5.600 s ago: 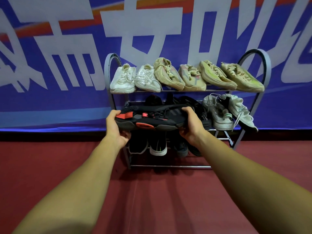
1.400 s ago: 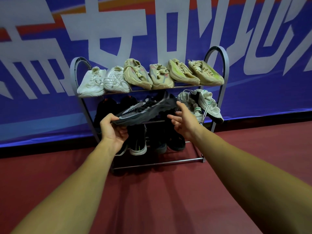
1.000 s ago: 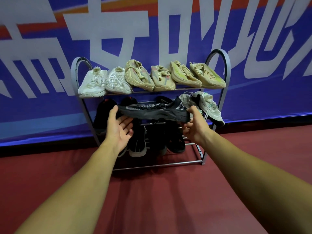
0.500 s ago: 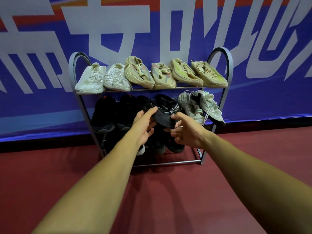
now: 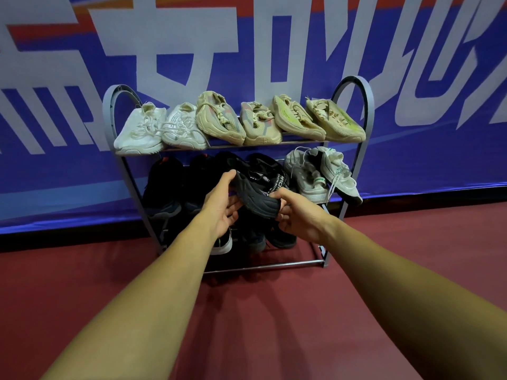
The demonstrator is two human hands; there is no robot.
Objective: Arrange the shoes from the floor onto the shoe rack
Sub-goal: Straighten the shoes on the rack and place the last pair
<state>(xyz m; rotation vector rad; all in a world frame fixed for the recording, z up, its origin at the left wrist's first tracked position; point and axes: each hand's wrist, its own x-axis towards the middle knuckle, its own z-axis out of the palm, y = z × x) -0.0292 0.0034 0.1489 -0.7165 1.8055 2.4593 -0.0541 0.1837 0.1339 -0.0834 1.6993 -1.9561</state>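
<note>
The black shoe (image 5: 256,192) has swung from sideways to end-on at centre frame, half onto the middle shelf of the shoe rack (image 5: 366,105). Fingers of the left hand (image 5: 220,205) and right hand (image 5: 300,216) curl round it. Shelves look nearly full; this placement is unfinished.

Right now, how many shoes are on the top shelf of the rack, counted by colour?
White shoes: 2
Beige shoes: 2
Beige shoes with yellow-green: 2
Total: 6
</note>
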